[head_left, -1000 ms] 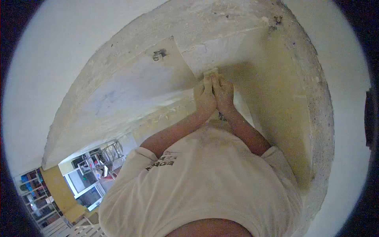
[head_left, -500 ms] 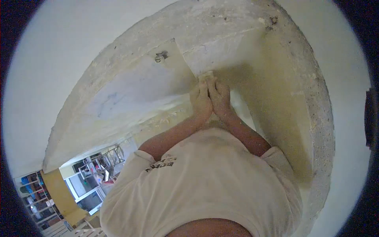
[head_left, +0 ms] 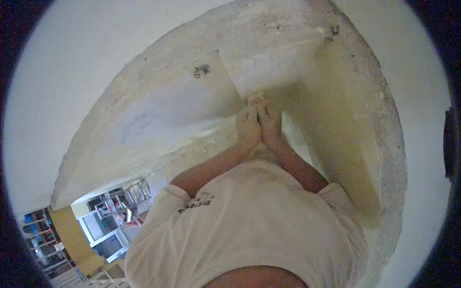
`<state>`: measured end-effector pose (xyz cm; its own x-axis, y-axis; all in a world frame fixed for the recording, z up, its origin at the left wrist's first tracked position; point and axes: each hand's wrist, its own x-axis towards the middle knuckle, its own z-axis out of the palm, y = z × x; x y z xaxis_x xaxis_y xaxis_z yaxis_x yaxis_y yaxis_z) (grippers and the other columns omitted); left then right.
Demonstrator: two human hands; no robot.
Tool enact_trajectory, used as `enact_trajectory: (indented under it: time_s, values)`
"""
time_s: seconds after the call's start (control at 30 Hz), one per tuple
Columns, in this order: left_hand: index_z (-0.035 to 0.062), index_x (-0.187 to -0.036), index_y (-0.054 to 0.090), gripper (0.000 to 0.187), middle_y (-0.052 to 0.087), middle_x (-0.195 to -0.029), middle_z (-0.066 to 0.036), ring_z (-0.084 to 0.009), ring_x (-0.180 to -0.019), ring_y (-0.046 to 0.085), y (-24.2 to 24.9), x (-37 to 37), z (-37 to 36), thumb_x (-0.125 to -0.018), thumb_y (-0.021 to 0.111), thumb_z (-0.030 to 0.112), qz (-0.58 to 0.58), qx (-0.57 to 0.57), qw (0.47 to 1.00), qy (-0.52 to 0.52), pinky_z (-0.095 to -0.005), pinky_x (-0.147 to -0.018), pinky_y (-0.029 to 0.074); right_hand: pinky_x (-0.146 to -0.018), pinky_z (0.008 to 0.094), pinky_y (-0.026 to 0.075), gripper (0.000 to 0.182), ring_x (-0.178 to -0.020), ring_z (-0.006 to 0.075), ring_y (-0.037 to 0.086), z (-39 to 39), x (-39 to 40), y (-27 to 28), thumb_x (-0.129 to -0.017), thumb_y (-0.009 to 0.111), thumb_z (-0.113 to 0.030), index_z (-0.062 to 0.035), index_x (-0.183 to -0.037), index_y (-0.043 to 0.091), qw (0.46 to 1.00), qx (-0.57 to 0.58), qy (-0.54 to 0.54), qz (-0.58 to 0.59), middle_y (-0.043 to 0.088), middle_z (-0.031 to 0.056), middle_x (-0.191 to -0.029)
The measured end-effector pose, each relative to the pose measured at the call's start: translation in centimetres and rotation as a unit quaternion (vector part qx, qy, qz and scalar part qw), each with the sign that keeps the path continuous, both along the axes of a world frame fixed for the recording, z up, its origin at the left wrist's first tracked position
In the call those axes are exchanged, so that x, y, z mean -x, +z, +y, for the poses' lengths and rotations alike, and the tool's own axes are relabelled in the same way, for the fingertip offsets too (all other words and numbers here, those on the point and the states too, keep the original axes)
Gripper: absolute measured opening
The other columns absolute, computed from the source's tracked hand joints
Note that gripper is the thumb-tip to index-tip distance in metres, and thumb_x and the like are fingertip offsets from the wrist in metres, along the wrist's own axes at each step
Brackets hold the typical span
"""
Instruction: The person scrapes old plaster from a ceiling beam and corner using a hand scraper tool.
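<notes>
My left hand (head_left: 247, 128) and my right hand (head_left: 271, 124) are side by side in the middle of the view, palms turned toward each other. Their fingertips close together on a small pale yellowish block (head_left: 256, 96), whose kind I cannot make out. The block is against a whitish, smeared slab surface (head_left: 266, 69), close to the lower end of a straight seam. Left of that seam is another slab (head_left: 163, 101) with bluish-grey marks. Fingers hide most of the block.
A rough concrete-like rim (head_left: 391, 144) curves round the slabs. A dark fitting (head_left: 201, 71) sticks out from the left slab. At lower left are a metal rack (head_left: 137, 192), a white-framed window (head_left: 103, 235) and shelves with goods (head_left: 45, 240).
Both hands and the block are slightly lower and further right in the view. The slabs have shifted a little the same way, and the hands stay together.
</notes>
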<state>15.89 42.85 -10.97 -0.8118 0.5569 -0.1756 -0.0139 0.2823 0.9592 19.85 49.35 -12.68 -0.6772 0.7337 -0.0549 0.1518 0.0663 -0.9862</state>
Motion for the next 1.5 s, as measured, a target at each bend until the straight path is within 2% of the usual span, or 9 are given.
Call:
enact_trajectory:
  time_s: [0.37,0.57,0.67,0.8,0.9,1.13,1.2,1.37,1.5]
  values:
    - [-0.0059,-0.081,0.056,0.046,0.056,-0.069,-0.02,-0.0281,-0.064,0.054,-1.3,-0.2,1.9,-0.09,0.033,0.033,0.25,-0.02,0.964,0.092,-0.038,-0.06,0.04,-0.049,0.0382,0.037,0.041,-0.051,0.0233,0.048,0.8,0.3,-0.3,-0.086,0.044,-0.036,0.0017,-0.077,0.058,0.999,-0.034,-0.01,-0.008,0.055,0.0144,-0.06]
    - [-0.0027,-0.087,0.051,0.039,0.055,-0.079,-0.02,-0.032,-0.063,0.05,-0.1,-0.3,1.2,-0.092,0.029,0.029,0.003,0.027,0.999,-0.028,-0.0415,-0.057,0.04,-0.051,0.0388,0.039,0.04,-0.055,0.0272,0.051,1.1,-0.5,-1.7,-0.086,0.044,-0.036,0.0001,-0.08,0.059,0.998,-0.023,0.013,-0.053,0.057,0.0163,-0.065]
    - [-0.0032,-0.09,0.052,0.038,0.056,-0.083,-0.019,-0.0307,-0.065,0.05,-3.1,0.1,1.7,-0.092,0.03,0.028,0.213,0.016,0.977,0.0,-0.0397,-0.061,0.041,-0.054,0.0389,0.04,0.034,-0.061,0.0302,0.054,1.3,-0.5,-2.2,-0.086,0.045,-0.032,-0.0008,-0.085,0.058,0.998,-0.055,0.013,-0.024,0.059,0.0169,-0.072]
    - [-0.0035,-0.094,0.052,0.036,0.055,-0.085,-0.02,-0.0311,-0.072,0.052,0.2,-0.8,1.7,-0.092,0.03,0.025,0.015,-0.034,0.999,0.025,-0.0395,-0.065,0.042,-0.055,0.0402,0.042,0.024,-0.064,0.033,0.055,1.0,-0.5,-1.3,-0.085,0.047,-0.024,-0.0018,-0.088,0.056,0.998,-0.026,-0.004,0.048,0.057,0.0163,-0.075]
    - [-0.004,-0.101,0.051,0.037,0.054,-0.092,-0.022,-0.0332,-0.081,0.053,-1.1,-0.5,1.4,-0.092,0.028,0.023,0.146,-0.001,0.989,-0.025,-0.0388,-0.073,0.041,-0.053,0.041,0.042,0.021,-0.061,0.0321,0.054,1.4,0.0,-4.8,-0.084,0.046,-0.019,-0.0019,-0.089,0.056,0.971,-0.228,0.026,0.071,0.055,0.0158,-0.071]
    - [-0.0038,-0.1,0.052,0.04,0.054,-0.091,-0.022,-0.0331,-0.079,0.051,0.0,-0.4,1.4,-0.092,0.026,0.026,0.145,0.01,0.989,-0.011,-0.0395,-0.07,0.041,-0.045,0.0395,0.04,0.022,-0.056,0.0292,0.052,1.8,0.3,-2.2,-0.084,0.047,-0.019,-0.0022,-0.094,0.056,0.967,-0.232,0.035,0.098,0.053,0.0141,-0.069]
    - [-0.0032,-0.1,0.052,0.04,0.055,-0.089,-0.021,-0.0326,-0.077,0.051,-0.3,-0.1,2.0,-0.092,0.026,0.026,0.133,-0.006,0.991,-0.017,-0.0395,-0.068,0.042,-0.046,0.0386,0.04,0.021,-0.058,0.0286,0.054,1.2,0.0,-2.8,-0.084,0.049,-0.02,-0.0021,-0.092,0.057,0.997,-0.059,-0.003,0.042,0.056,0.0154,-0.075]
    - [-0.0015,-0.095,0.053,0.038,0.055,-0.085,-0.02,-0.0322,-0.075,0.051,1.5,-0.4,1.9,-0.093,0.026,0.025,0.076,0.085,0.993,-0.009,-0.0379,-0.069,0.041,-0.047,0.0361,0.04,0.026,-0.051,0.0258,0.051,1.6,-0.6,0.5,-0.085,0.048,-0.023,0.0007,-0.087,0.057,0.993,-0.115,0.036,-0.012,0.056,0.0161,-0.065]
    - [-0.0025,-0.092,0.053,0.039,0.056,-0.084,-0.017,-0.0265,-0.074,0.052,-0.8,0.3,2.4,-0.093,0.028,0.027,0.179,-0.118,0.976,0.043,-0.0384,-0.066,0.04,-0.048,0.0342,0.041,0.028,-0.049,0.0235,0.051,1.3,0.4,-2.2,-0.085,0.048,-0.025,0.0007,-0.084,0.058,0.983,-0.148,-0.019,0.11,0.055,0.0141,-0.058]
